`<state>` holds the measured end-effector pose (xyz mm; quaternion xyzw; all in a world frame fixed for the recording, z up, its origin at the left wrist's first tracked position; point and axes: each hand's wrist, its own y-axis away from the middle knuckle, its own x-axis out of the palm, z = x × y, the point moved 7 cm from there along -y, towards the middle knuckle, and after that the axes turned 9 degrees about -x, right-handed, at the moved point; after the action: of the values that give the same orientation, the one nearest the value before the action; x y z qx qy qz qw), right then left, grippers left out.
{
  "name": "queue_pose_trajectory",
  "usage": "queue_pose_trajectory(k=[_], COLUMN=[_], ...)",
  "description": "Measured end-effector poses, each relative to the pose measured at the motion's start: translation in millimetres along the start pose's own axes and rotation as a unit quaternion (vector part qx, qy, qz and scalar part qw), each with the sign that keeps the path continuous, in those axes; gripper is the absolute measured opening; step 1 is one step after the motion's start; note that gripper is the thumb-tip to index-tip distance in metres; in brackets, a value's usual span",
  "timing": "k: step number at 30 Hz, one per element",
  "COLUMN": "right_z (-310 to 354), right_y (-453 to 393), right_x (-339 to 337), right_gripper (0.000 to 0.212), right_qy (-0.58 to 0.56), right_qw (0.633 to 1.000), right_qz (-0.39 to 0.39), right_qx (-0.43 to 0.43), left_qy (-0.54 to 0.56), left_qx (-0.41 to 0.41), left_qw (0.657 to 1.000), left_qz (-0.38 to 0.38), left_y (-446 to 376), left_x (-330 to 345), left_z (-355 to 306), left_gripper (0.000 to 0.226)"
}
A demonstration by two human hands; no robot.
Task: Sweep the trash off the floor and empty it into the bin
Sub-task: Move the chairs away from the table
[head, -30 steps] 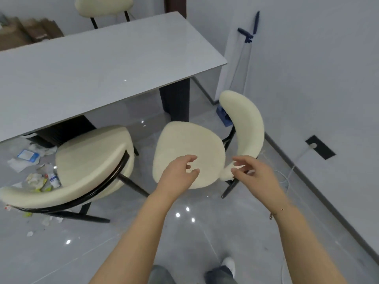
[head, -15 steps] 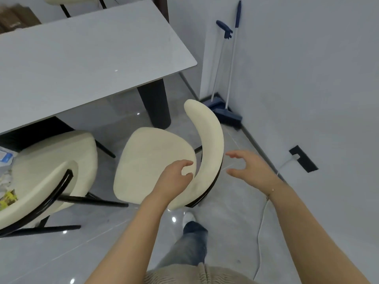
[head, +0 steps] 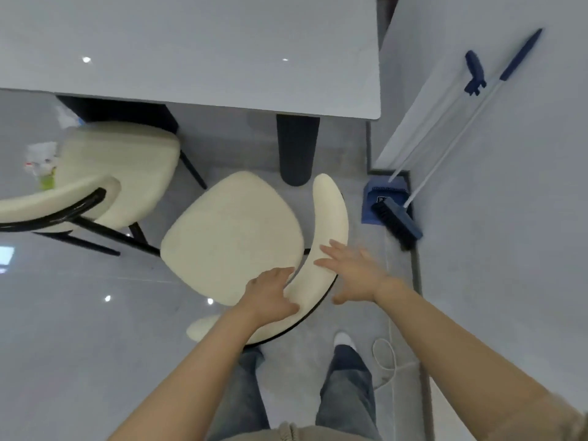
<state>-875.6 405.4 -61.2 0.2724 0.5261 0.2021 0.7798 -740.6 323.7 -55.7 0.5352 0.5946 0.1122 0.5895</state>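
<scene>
Blurring softened the crumpled paper and plastic trash point(head: 43, 160) at the left edge, half hidden behind the second cream chair point(head: 117, 167); no bin showed. Your left hand point(head: 270, 294) gripped the curved backrest of the cream padded chair point(head: 232, 237) at centre; your right hand point(head: 353, 272) lay open, fingers spread, on it. Since half a second earlier you had stepped closer, and the blue broom point(head: 397, 222) and blue dustpan point(head: 377, 194) at centre right showed fully.
</scene>
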Motion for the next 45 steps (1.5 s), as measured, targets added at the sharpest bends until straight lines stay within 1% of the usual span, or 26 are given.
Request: queue_pose_trajectory(k=[2,4,5,6,7,9,10,11,14,17,20,23,26,28,29,31,32,33,35,38,45], right_z=[-9,-10,-7,-2,1,9,11,13,12,13,25,45,79,104,115,132,137,140,143,143,134], right_y=[-18,-32,-37,-41,-46,-54,-58,-61,-61,-56,-42,-24,-14,-15,-18,-24,-27,-29,-37,-51,-111], right_x=[3,4,7,7,8,9,10,11,14,20,40,68,93,102,106,107,107,106,103,91,37], right_gripper=[0.096,0.099,0.097,0.093,0.088,0.078,0.074,0.071,0.064,0.064,0.064,0.064,0.068,0.067,0.067,0.067,0.068,0.068,0.07,0.072,0.068], right_qy=[0.109,0.173,0.194,0.211,0.225,0.257,0.27,0.278,0.262,0.238,0.206,0.152,0.098,0.068,0.059,0.049,0.048,0.048,0.048,0.048,0.031], right_qw=[0.992,0.982,0.977,0.973,0.969,0.96,0.955,0.951,0.953,0.962,0.972,0.986,0.994,0.996,0.996,0.995,0.995,0.994,0.994,0.994,0.992], right_qz=[0.029,0.029,0.035,0.033,0.03,0.034,0.036,0.035,0.018,0.009,-0.001,-0.021,-0.048,-0.057,-0.06,-0.075,-0.081,-0.083,-0.08,-0.077,-0.103], right_qx=[-0.048,-0.073,-0.085,-0.093,-0.098,-0.109,-0.119,-0.13,-0.152,-0.136,-0.11,-0.068,-0.022,0.005,0.018,0.036,0.043,0.049,0.057,0.064,0.073], left_qy=[-0.006,-0.04,-0.045,-0.04,-0.029,-0.005,0.007,0.013,0.001,-0.003,-0.003,-0.043,-0.082,-0.143,-0.173,-0.187,-0.174,-0.156,-0.118,-0.091,-0.116], left_qx=[-0.051,-0.103,-0.125,-0.138,-0.144,-0.138,-0.128,-0.116,-0.088,-0.065,-0.012,0.037,0.063,0.057,0.04,-0.043,-0.086,-0.108,-0.088,-0.048,-0.042], left_qw=[0.999,0.994,0.991,0.989,0.987,0.975,0.969,0.967,0.975,0.98,0.987,0.988,0.986,0.978,0.972,0.968,0.967,0.967,0.973,0.981,0.979], left_qz=[0.013,0.019,0.009,-0.022,-0.071,-0.175,-0.209,-0.226,-0.206,-0.191,-0.159,-0.143,-0.132,-0.144,-0.153,-0.161,-0.163,-0.167,-0.177,-0.166,-0.16], left_y=[-2,-3,-2,-2,-1,-2,-3,-6,-14,-12,-6,10,27,38,43,52,55,57,55,44,-13], left_x=[24,47,59,66,69,69,68,66,69,74,87,98,100,96,93,84,79,74,65,44,-35], left_z=[-1,1,3,4,4,4,6,8,12,19,33,53,83,106,117,148,164,177,194,201,215], left_gripper=[0.082,0.091,0.095,0.095,0.092,0.079,0.074,0.071,0.071,0.072,0.069,0.061,0.063,0.065,0.065,0.069,0.071,0.07,0.062,0.055,0.057])
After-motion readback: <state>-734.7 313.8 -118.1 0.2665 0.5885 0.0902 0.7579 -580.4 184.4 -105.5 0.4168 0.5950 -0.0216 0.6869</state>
